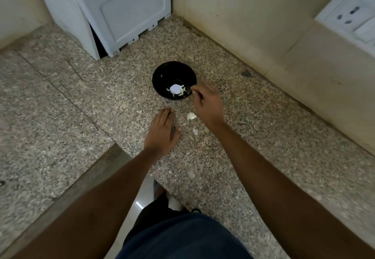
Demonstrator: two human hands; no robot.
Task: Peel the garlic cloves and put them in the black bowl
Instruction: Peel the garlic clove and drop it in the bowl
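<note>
So, speckled granite bench [233, 157] running into a corner, big white appliance [113, 15] parked at the back, wall socket [349, 17] off to the right. Black bowl [174, 80] sitting mid-bench with a few pale peeled cloves [176, 90] already in the bottom, plus a bright glare spot among them. Right hand [207, 104] hanging at the bowl's near-right rim, fingers [195, 91] curled in toward the edge; can't tell whether anything's pinched in there. Left hand [162, 131] flat on the bench, fingers straight, holding nothing. Two small white bits just between the hands: a garlic clove [191, 115] looking unpeeled, and a smaller piece [195, 131], skin or clove, hard to say. Probably past halfway, with one or two left to peel.
</note>
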